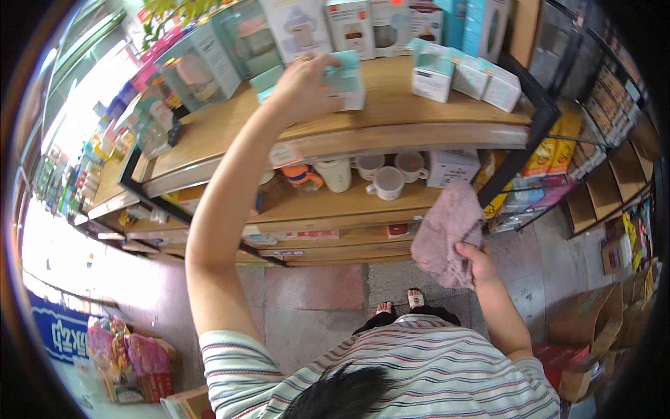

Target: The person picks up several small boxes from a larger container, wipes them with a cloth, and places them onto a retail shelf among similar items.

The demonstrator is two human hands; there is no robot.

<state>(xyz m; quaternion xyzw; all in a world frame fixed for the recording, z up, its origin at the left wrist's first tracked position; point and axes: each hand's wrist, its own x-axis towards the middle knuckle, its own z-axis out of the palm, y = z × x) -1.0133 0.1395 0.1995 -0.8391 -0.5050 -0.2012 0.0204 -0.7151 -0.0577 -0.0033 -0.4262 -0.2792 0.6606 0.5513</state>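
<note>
My left hand (309,86) reaches over the wooden top shelf (387,78) and grips a small mint-and-white carton (353,86) at its left end. Partly hidden behind that wrist is another mint carton (266,81). A crumpled pink cloth (450,238) hangs from my right hand (479,264), in front of the shelf unit's right end. Farther right on the top shelf, three similar small cartons (468,76) stand side by side. Taller boxed baby bottles (350,31) line the back, with a large clear-fronted box (199,68) to the left.
White mugs (387,183), a white cup (334,174) and a white box (453,166) occupy the shelf below. A black metal frame post (523,136) edges the unit at right. Cardboard boxes (586,319) lie on the floor at right; wrapped goods (128,351) sit at lower left.
</note>
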